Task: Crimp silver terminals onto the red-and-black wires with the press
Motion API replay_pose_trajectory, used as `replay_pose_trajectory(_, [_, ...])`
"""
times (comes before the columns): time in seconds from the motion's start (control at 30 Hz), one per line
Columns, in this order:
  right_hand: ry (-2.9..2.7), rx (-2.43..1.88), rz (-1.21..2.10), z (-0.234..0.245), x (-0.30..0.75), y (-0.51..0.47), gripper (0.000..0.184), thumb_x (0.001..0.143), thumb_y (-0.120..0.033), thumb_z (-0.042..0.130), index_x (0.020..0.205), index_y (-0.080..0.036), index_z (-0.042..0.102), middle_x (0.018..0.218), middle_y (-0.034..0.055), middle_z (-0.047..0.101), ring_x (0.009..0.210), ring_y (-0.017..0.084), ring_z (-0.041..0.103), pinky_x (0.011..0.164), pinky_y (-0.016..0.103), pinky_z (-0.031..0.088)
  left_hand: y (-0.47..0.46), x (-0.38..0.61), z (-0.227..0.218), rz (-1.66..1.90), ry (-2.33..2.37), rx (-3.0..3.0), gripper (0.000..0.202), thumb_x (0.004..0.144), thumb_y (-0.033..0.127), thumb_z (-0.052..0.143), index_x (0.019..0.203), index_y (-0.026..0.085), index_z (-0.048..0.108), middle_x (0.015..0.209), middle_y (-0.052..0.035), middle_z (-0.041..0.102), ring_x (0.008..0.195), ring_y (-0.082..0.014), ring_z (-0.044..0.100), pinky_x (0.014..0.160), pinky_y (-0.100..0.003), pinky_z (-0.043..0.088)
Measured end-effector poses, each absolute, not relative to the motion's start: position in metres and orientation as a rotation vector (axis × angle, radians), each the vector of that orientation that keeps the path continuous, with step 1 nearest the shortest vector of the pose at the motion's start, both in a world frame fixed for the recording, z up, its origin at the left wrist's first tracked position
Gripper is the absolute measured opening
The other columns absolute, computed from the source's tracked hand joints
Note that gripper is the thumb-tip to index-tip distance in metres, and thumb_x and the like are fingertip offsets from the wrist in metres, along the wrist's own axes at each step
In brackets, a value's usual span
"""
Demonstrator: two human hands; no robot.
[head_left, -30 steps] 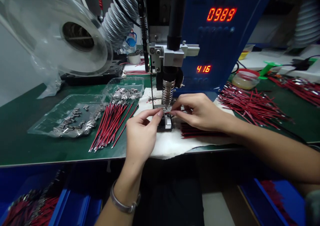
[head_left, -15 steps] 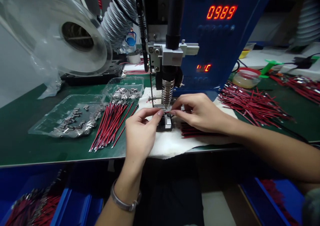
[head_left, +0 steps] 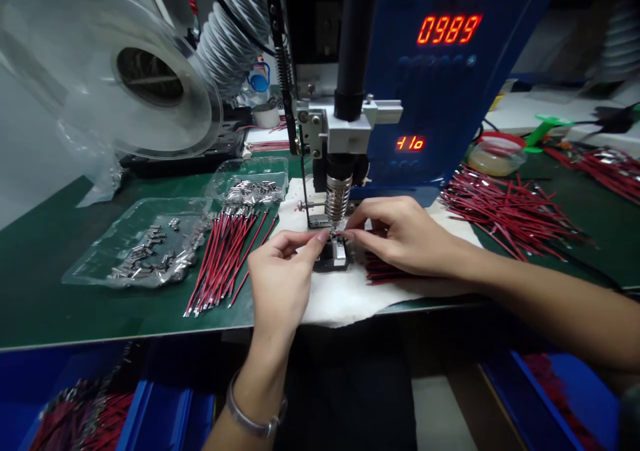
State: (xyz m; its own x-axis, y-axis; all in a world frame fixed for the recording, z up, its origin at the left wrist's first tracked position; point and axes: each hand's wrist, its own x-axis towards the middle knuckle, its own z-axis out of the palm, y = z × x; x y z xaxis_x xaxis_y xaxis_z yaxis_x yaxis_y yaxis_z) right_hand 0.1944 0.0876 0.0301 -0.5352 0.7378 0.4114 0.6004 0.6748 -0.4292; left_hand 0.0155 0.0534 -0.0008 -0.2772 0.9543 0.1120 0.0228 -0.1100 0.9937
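Both my hands meet under the spring-loaded head [head_left: 338, 198] of a blue bench machine [head_left: 440, 78]. My left hand [head_left: 280, 281] pinches thumb and forefinger on a small metal piece at the black and silver fixture [head_left: 336, 254]. My right hand [head_left: 400, 234] pinches the same spot from the right, apparently on a thin red wire; the held parts are too small to make out. A white cloth [head_left: 345, 294] lies beneath the fixture.
A bundle of red wires with metal ends [head_left: 225, 254] lies to the left, beside clear trays of metal terminals [head_left: 145, 251]. Loose red wires [head_left: 505, 208] are heaped on the right. A clear reel [head_left: 120, 71] stands back left. Blue bins [head_left: 150, 414] sit below the green table's edge.
The machine's head has come down closer to the fixture. The lower display changed from 416 to other digits. Both hands stay pinched at the same spot.
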Motion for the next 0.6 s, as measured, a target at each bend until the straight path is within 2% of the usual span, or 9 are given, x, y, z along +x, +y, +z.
replay_pose_trajectory(0.27, [-2.316,-1.010,0.350,0.0305,0.1940,0.0876,0.009,0.085,-0.021,0.059,0.086,-0.017,0.067,0.081,0.0014,0.067,0.070,0.012,0.058,0.064,0.023,0.038,0.0510,0.0140,-0.0001,1.474,1.381,1.157,0.020,0.068,0.031,0.078,0.076,0.013,0.073,0.076,-0.0065,0.072,0.065,-0.0122,0.061,0.058,-0.019,0.045])
replay_pose_trajectory(0.43, [-2.296,-1.012,0.393,0.0322,0.1924,0.0878,0.010,0.086,-0.021,0.058,0.086,-0.016,0.067,0.081,0.0029,0.067,0.072,0.014,0.058,0.065,0.024,0.039,0.0516,0.0140,-0.0019,1.461,1.411,1.150,0.023,0.067,0.033,0.078,0.077,0.013,0.073,0.070,-0.0060,0.070,0.058,-0.0123,0.058,0.052,-0.021,0.042])
replay_pose_trajectory(0.6, [-2.301,-1.015,0.416,0.0305,0.1916,0.0883,0.010,0.085,-0.021,0.059,0.085,-0.016,0.068,0.079,0.0023,0.066,0.068,0.013,0.056,0.062,0.024,0.037,0.0513,0.0140,-0.0019,1.483,1.407,1.130,0.023,0.068,0.033,0.078,0.077,0.012,0.073,0.072,-0.0064,0.070,0.064,-0.0135,0.061,0.057,-0.021,0.044])
